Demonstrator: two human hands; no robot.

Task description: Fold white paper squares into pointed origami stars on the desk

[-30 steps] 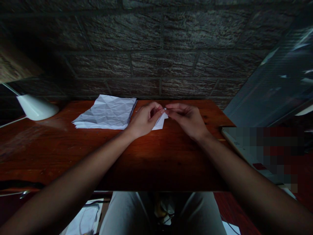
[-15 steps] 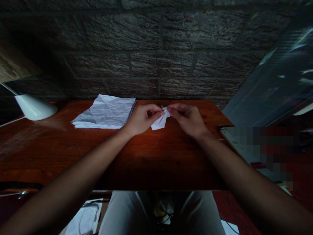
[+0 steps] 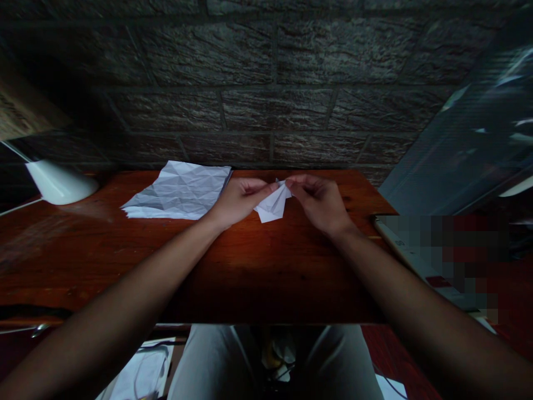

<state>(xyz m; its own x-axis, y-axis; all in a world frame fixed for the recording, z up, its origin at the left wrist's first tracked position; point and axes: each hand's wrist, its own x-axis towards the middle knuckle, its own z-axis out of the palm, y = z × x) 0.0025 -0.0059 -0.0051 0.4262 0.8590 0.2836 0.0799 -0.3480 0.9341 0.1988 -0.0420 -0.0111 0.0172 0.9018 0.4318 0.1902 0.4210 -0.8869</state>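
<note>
Between my hands is a small folded white paper, with creased flaps and a point at its top. My left hand pinches its upper left side between thumb and fingers. On the other side, my right hand grips the upper right tip with thumb and forefinger. The paper's lower flap hangs down just over the wooden table. Part of the paper is covered by my fingers. Left of my left hand lies a stack of creased white sheets.
A white lamp base stands at the far left. A dark brick wall rises behind the table. At the right are a grey panel and a light, partly blurred-out object beside the table edge.
My left thumb has straightened and shifted slightly along the paper. The folded paper has turned a little and its lower flap shows wider. My right hand keeps its pinch.
</note>
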